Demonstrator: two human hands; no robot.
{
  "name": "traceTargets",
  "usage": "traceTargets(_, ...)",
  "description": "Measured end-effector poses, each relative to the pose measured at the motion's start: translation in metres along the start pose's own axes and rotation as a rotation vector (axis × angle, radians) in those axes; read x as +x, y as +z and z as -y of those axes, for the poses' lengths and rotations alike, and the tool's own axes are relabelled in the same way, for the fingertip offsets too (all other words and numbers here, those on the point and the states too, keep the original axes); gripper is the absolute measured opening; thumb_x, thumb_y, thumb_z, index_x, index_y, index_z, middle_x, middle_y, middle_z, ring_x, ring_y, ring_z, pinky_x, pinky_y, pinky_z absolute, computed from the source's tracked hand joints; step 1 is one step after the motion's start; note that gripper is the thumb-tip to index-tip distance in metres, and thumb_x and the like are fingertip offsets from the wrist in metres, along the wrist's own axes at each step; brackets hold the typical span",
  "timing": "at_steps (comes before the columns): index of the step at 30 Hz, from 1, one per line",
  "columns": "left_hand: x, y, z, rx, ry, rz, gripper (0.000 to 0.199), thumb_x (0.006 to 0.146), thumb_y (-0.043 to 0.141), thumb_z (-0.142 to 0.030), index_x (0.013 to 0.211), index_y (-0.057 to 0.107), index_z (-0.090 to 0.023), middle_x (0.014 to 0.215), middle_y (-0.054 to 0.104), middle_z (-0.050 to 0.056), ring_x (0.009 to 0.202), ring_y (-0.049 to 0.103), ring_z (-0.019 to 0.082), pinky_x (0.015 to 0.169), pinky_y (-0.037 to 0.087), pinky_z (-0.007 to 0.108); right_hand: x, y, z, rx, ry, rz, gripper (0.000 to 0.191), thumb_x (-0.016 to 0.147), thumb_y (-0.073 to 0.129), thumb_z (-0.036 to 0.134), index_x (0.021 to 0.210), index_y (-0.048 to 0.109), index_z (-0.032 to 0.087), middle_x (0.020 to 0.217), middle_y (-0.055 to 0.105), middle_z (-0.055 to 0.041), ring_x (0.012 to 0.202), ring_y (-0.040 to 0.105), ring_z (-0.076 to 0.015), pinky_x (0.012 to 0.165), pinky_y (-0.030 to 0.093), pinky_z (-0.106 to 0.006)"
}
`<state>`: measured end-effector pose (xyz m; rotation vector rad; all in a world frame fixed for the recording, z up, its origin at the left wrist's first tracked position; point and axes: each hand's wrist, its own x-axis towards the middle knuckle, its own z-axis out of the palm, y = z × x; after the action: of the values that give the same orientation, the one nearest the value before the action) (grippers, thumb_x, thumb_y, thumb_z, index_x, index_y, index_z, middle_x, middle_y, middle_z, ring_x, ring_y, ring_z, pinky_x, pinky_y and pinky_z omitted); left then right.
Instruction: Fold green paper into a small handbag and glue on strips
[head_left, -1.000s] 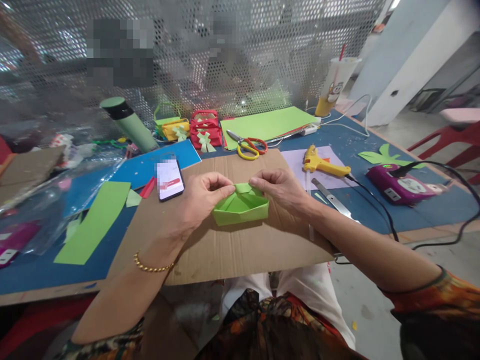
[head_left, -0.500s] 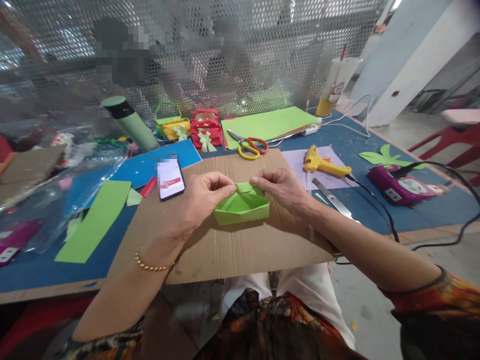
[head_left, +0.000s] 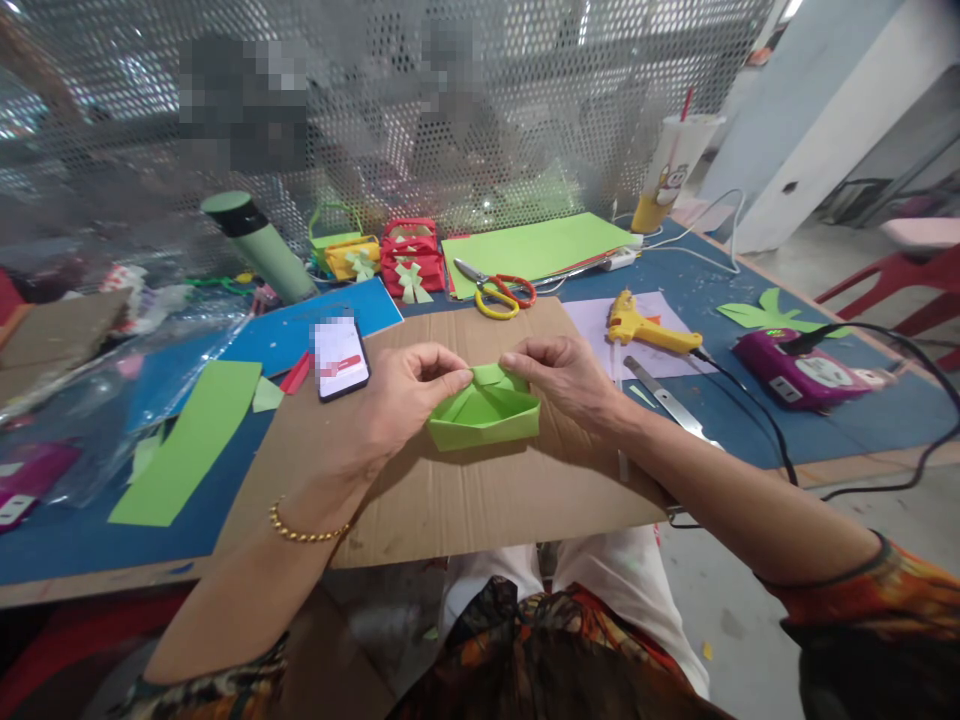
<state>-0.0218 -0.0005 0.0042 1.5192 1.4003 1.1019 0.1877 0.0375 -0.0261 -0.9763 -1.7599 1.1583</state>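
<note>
The green paper box (head_left: 484, 417) sits at the centre of the cardboard sheet (head_left: 465, 490), its open side facing up. Its long axis runs 9 to 3 o'clock, and a folded flap at its far rim points toward 12. The left hand (head_left: 397, 400) lies at the box's 9 o'clock, fingers curled and pinching the far-left corner between thumb and forefinger. The right hand (head_left: 566, 380) lies at its 2 o'clock, likewise closed in a pinch on the far-right corner beside the flap. The two pinches are near each other over the far rim.

Outward: a phone (head_left: 340, 357) lies at 10 o'clock, just off the cardboard's corner. Scissors (head_left: 496, 290) lie at 12, on the edge of a stack of green sheets (head_left: 536, 248). A yellow glue gun (head_left: 649, 325) rests at 2 o'clock, a metal blade (head_left: 667, 398) near it at 3. Small paper baskets (head_left: 390, 260) stand at 11, a green bottle (head_left: 259, 248) farther left.
</note>
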Motion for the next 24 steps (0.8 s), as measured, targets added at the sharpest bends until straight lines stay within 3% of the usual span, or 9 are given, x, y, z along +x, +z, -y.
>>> traceTargets(10, -0.0005, 0.0012, -0.0022, 0.008, 0.016, 0.0, 0.023, 0.069, 0.08, -0.037, 0.073, 0.075, -0.016, 0.07, 0.072, 0.002, 0.064, 0.06, 0.013, 0.058, 0.048, 0.024, 0.0014, 0.0004, 0.0036, 0.121, 0.038, 0.034, 0.063, 0.072, 0.077, 0.079, 0.065, 0.065, 0.018, 0.059, 0.053, 0.0021, 0.057, 0.043, -0.0099, 0.052, 0.031, -0.025)
traceTargets(15, -0.0008, 0.0019, -0.0052, -0.048, 0.022, 0.061, 0.024, 0.069, 0.081, -0.037, 0.076, 0.073, -0.016, 0.073, 0.071, 0.002, 0.065, 0.061, 0.012, 0.058, 0.047, 0.023, 0.0004, -0.0008, 0.0019, 0.126, 0.027, 0.022, 0.06, 0.073, 0.078, 0.076, 0.067, 0.066, 0.018, 0.061, 0.055, 0.0013, 0.059, 0.045, -0.0106, 0.053, 0.033, -0.026)
traceTargets(19, 0.0007, 0.0042, -0.0051, -0.036, 0.012, 0.135, 0.031, 0.074, 0.08, -0.046, 0.079, 0.075, -0.016, 0.075, 0.072, 0.004, 0.066, 0.062, 0.014, 0.057, 0.048, 0.024, -0.0008, 0.0007, 0.0011, 0.123, 0.036, 0.04, 0.06, 0.072, 0.078, 0.076, 0.07, 0.07, 0.017, 0.066, 0.06, -0.0005, 0.063, 0.048, -0.0117, 0.056, 0.037, -0.026)
traceTargets(24, 0.004, 0.0075, -0.0033, 0.043, 0.055, 0.127, 0.026, 0.074, 0.077, -0.042, 0.073, 0.073, -0.016, 0.071, 0.07, 0.003, 0.063, 0.058, 0.012, 0.055, 0.045, 0.023, -0.0003, 0.0039, -0.0006, 0.125, 0.057, 0.063, 0.061, 0.07, 0.079, 0.077, 0.075, 0.073, 0.016, 0.068, 0.063, -0.0014, 0.065, 0.051, -0.0128, 0.058, 0.04, -0.027)
